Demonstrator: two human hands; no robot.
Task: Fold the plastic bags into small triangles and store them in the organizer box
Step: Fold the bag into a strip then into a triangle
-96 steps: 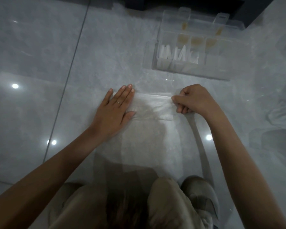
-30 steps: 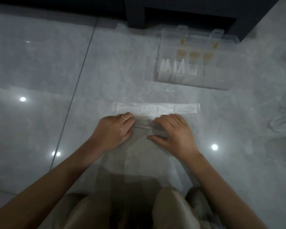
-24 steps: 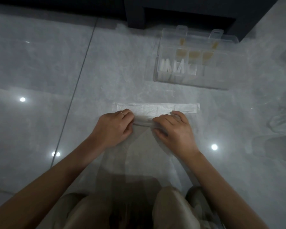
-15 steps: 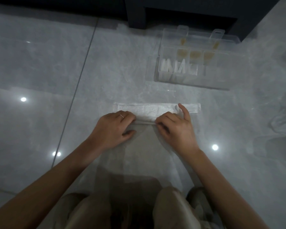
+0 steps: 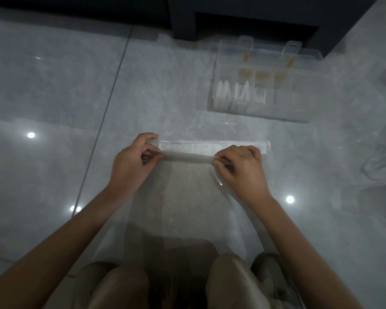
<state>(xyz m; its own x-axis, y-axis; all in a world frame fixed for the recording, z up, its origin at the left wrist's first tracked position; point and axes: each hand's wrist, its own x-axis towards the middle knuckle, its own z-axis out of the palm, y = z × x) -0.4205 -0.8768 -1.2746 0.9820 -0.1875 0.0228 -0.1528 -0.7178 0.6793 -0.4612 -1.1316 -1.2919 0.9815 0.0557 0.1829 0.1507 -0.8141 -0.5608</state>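
A clear plastic bag (image 5: 183, 197) lies on the grey floor in front of my knees. Its far end is a flat folded strip (image 5: 212, 146). My left hand (image 5: 132, 166) and my right hand (image 5: 243, 168) each pinch a raised fold (image 5: 187, 156) of the bag, lifted just above the floor on the near side of that strip. The clear organizer box (image 5: 261, 85) stands open at the far right. Several white folded triangles (image 5: 234, 92) sit in its front left compartments, and yellowish pieces (image 5: 263, 75) fill the ones behind.
A dark piece of furniture (image 5: 254, 16) stands behind the box. More loose clear bags (image 5: 381, 166) lie at the right edge. A tile joint (image 5: 107, 108) runs down the floor on the left. My knees (image 5: 165, 284) fill the lower middle.
Both hands have spread apart along the bag and lifted a fold of it off the floor, toward the flat strip. My right index finger no longer rests on that strip.
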